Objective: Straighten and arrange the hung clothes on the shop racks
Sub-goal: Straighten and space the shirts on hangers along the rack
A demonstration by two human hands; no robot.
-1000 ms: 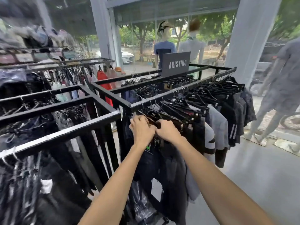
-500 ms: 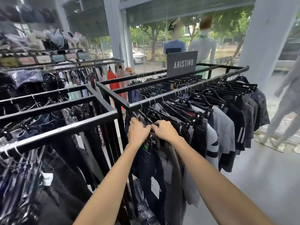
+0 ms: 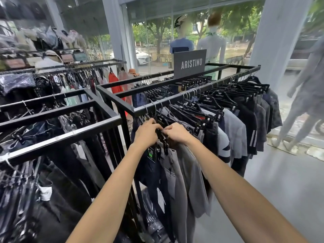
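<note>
As two bare forearms extend from the near edge, the left hand (image 3: pixel 147 133) and right hand (image 3: pixel 177 132) curl their fingers round a black clip hanger (image 3: pixel 161 137) at the near corner of the black rack (image 3: pixel 122 104), grey shorts (image 3: pixel 184 172) hanging beneath it. Hung clothes (image 3: pixel 245 123) on matching hangers crowd the right rail to its far end. An ARISTINO sign (image 3: pixel 190 63) stands at the rack's far edge, with mannequins (image 3: pixel 181 44) behind it.

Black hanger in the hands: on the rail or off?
On. Left hand and right hand grip the black hanger; its wire hook loops over the rail.
</note>
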